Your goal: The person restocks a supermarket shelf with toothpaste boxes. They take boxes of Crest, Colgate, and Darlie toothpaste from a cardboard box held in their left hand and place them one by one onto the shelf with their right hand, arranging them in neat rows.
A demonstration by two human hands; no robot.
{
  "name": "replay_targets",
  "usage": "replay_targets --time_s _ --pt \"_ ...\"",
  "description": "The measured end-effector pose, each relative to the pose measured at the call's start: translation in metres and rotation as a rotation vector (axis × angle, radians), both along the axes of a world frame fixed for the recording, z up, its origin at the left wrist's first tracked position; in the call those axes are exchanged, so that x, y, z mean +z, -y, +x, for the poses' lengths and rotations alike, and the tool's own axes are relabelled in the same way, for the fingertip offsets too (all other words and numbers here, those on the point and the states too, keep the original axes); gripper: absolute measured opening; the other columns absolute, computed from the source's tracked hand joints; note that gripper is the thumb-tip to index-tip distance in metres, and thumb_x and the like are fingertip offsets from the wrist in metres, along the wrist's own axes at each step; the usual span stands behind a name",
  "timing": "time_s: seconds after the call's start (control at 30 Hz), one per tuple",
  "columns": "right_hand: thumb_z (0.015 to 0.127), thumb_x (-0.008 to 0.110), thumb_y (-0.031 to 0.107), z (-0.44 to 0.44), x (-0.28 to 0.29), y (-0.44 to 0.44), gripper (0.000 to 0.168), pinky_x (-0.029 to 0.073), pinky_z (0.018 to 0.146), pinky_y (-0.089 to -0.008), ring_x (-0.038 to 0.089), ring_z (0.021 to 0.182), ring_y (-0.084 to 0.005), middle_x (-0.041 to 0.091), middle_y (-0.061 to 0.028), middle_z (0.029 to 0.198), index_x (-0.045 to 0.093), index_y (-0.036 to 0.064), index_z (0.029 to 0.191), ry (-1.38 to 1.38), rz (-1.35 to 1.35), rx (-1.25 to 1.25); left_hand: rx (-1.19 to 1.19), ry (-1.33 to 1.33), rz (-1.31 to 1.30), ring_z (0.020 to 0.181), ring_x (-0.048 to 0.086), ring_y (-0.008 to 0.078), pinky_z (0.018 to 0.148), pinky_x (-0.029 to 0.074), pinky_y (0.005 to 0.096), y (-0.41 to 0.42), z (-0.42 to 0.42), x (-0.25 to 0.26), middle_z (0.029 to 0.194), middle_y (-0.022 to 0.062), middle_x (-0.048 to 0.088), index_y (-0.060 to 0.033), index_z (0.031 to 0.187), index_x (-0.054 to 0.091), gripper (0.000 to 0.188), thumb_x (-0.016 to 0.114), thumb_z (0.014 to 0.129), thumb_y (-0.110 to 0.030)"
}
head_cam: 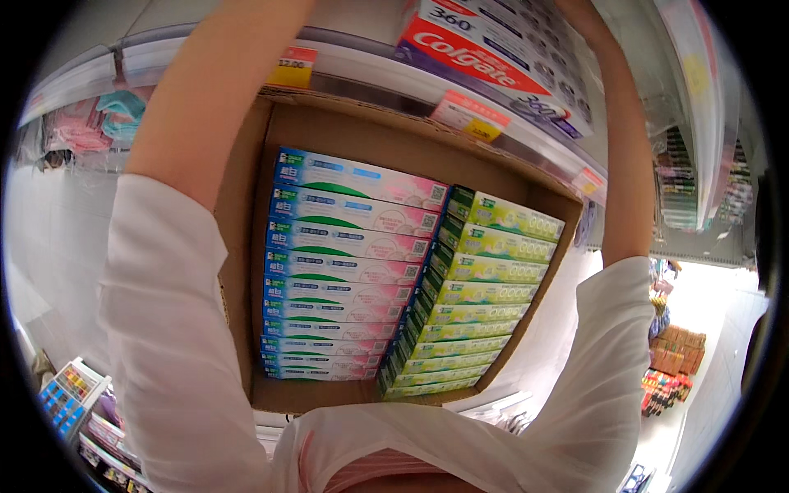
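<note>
Both of my hands are out of view past the top edge; only my forearms and white sleeves show, reaching up either side. Between my arms stands an open cardboard box (370, 126), close against my chest. On its left side is a row of Darlie toothpaste cartons (345, 237) in white, blue and pink. Beside them, on the right, runs a row of green and yellow toothpaste cartons (493, 268). At the top, a red and purple Colgate 360 carton (468, 55) sits on the shelf between my forearms.
A shelf edge (363, 61) with price tags (471, 116) runs behind the box. Pink and teal cloth goods (92, 123) hang at the left. More shelving (690, 80) stands at the right, with stacked brown packs (677, 348) on the floor beyond. A display rack (74, 394) is at lower left.
</note>
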State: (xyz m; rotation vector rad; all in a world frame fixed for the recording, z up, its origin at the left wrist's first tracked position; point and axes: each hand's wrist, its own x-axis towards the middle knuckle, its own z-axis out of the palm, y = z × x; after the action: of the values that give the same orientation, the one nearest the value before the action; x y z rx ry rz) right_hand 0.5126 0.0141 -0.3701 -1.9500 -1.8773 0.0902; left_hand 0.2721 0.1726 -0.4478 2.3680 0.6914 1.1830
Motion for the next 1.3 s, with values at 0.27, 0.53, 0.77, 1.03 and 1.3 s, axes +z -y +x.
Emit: replay_targets --time_s 0.27,0.53,0.77,1.03,1.3 --pt "0.087 0.056 0.027 0.080 -0.061 0.023 0.037 0.045 0.075 -0.0299 0.056 0.088 -0.0176 0.064 -0.0104 0.101 0.060 0.001 0.114 -0.770 0.238 -0.185 -0.060 -0.006 -0.414 0.078 0.063 0.0176 0.070 0.051 0.0299 0.043 -0.003 0.028 0.084 0.0150 0.067 0.0080 0.097 0.067 0.034 0.061 0.087 -0.024" --pt "0.084 0.060 0.026 0.091 -0.060 0.015 0.029 0.045 0.063 -0.0299 0.055 0.068 -0.0143 0.066 -0.0082 0.080 0.069 -0.001 0.091 -0.345 0.209 -0.028 -0.180 0.064 -0.562 0.078 0.063 0.0164 0.071 0.052 0.0275 0.046 -0.015 0.027 0.089 0.0108 0.066 0.0090 0.103 0.065 0.034 0.063 0.088 -0.021" --pt "0.082 0.063 0.027 0.066 -0.054 0.022 0.035 0.046 0.065 -0.0298 0.057 0.067 -0.0153 0.065 -0.0096 0.073 0.068 -0.007 0.088 -0.367 0.249 -0.138 -0.167 0.035 -0.485 0.076 0.062 0.0150 0.069 0.050 0.0270 0.033 -0.015 0.023 0.087 0.0097 0.067 0.0085 0.102 0.066 0.036 0.061 0.088 -0.024" --pt "0.082 0.062 0.028 0.042 -0.046 0.035 0.039 0.047 0.064 -0.0326 0.059 0.065 -0.0188 0.066 -0.0127 0.072 0.069 -0.008 0.093 -0.295 0.270 -0.193 -0.042 -0.096 -0.284 0.065 0.057 0.0123 0.060 0.045 0.0264 0.033 -0.014 0.027 0.071 0.0039 0.065 0.0051 0.091 0.071 0.037 0.060 0.088 -0.030" --pt "0.085 0.059 0.029 0.009 -0.020 0.062 0.040 0.047 0.067 -0.0365 0.061 0.069 -0.0242 0.067 -0.0173 0.076 0.066 -0.010 0.090 -0.183 0.086 -0.270 0.021 -0.407 -0.090 0.064 0.057 0.0155 0.062 0.046 0.0330 0.029 -0.028 0.052 0.072 0.0099 0.066 0.0064 0.087 0.068 0.039 0.060 0.085 -0.031"
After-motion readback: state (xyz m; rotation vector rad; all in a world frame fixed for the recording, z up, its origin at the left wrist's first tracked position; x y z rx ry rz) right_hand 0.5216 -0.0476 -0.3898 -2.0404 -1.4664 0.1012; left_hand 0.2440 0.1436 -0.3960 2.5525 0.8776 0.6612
